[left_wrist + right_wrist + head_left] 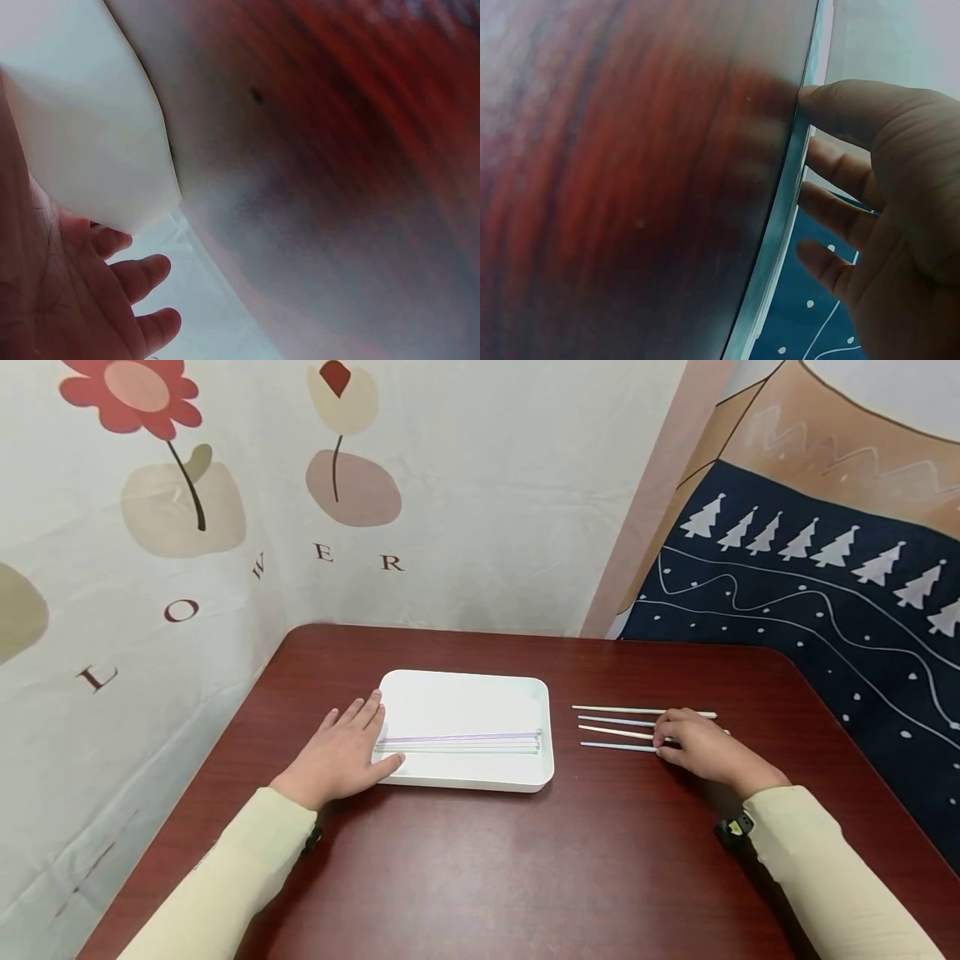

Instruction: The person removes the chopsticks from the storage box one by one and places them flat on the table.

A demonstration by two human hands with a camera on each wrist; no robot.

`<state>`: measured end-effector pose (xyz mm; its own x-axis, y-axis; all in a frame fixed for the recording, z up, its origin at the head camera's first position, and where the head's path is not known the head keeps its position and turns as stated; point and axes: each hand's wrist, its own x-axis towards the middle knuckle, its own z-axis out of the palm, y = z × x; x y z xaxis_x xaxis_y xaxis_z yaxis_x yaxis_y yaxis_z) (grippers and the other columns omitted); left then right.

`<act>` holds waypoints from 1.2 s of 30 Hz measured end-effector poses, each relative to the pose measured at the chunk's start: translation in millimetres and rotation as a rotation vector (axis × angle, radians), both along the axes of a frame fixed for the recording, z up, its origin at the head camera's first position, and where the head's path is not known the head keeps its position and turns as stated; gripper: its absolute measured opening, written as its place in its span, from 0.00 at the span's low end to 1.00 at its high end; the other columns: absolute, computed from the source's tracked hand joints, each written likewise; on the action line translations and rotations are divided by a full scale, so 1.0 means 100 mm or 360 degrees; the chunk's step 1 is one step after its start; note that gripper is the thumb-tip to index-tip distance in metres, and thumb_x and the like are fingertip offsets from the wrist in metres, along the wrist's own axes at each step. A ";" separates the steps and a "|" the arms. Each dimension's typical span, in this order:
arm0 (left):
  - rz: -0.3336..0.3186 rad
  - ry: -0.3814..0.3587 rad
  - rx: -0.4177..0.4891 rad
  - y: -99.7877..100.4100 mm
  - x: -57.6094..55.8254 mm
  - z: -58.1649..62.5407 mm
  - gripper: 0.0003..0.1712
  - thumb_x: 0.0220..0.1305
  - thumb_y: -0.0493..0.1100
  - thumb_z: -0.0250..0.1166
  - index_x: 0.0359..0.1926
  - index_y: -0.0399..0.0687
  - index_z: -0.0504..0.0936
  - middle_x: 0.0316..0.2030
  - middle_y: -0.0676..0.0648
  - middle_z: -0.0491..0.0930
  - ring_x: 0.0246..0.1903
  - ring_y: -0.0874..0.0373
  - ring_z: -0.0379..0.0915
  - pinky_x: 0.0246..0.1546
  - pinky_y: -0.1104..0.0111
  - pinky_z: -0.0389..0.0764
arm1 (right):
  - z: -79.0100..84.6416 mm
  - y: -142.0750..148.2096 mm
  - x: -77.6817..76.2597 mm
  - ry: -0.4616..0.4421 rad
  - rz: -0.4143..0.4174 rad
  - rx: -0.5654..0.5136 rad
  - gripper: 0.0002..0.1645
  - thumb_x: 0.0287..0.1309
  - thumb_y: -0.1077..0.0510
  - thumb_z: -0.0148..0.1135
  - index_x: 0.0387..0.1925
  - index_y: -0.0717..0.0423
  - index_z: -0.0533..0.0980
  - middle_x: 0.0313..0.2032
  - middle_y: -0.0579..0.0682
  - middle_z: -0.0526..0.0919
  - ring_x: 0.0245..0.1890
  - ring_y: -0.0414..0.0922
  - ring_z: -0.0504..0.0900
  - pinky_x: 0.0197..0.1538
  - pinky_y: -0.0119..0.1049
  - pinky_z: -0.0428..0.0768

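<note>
At the white tray's [465,706] left end, my left hand [341,752] rests with fingers spread and the thumb over the near rim. In the left wrist view, straight fingers [146,277] lie beside the tray's pale outer wall [97,135]. Several thin chopsticks [465,744], purple to pale green, lie side by side inside the tray. To its right my right hand [697,743] pinches the nearest light blue chopstick [617,746] near its thick end. That chopstick [769,255] runs between thumb and fingers in the right wrist view. More chopsticks, one cream [611,730], lie parallel beyond it, partly hidden by the hand.
The dark red-brown table [480,877] has rounded far corners. Behind it hang a pale flower-print cloth [480,527] and, at the right, a navy cloth [780,585] with white trees.
</note>
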<state>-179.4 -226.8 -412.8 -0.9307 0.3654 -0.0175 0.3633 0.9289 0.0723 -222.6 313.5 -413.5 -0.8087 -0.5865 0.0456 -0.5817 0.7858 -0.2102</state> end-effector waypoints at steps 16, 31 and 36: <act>-0.0003 -0.0002 -0.0005 -0.01 0.00 0.01 0.52 0.68 0.69 0.51 0.73 0.29 0.58 0.76 0.34 0.48 0.73 0.36 0.49 0.68 0.39 0.51 | 0.07 -0.08 -0.05 -0.0096 -0.0015 -0.0135 0.07 0.59 0.63 0.68 0.33 0.47 0.80 0.41 0.46 0.78 0.45 0.48 0.75 0.48 0.50 0.77; -0.0005 0.0005 0.0009 0.01 0.02 0.03 0.51 0.68 0.68 0.52 0.73 0.29 0.59 0.75 0.34 0.49 0.72 0.36 0.49 0.68 0.39 0.51 | 0.39 -0.81 -0.28 -0.0039 0.0195 -0.0348 0.05 0.59 0.59 0.70 0.36 0.48 0.81 0.41 0.42 0.79 0.44 0.42 0.75 0.49 0.44 0.78; 0.0000 0.0010 0.0011 0.01 0.02 0.04 0.51 0.68 0.68 0.51 0.73 0.29 0.59 0.75 0.34 0.49 0.72 0.36 0.49 0.68 0.38 0.51 | 0.47 -1.12 -0.32 -0.0078 0.0223 -0.0376 0.06 0.59 0.56 0.71 0.39 0.49 0.82 0.43 0.41 0.79 0.45 0.40 0.75 0.50 0.40 0.78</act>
<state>-177.0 -225.5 -409.1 -0.9308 0.3655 -0.0090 0.3638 0.9283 0.0764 -254.6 201.3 -366.4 -0.7249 -0.6707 0.1570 -0.6659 0.6242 -0.4086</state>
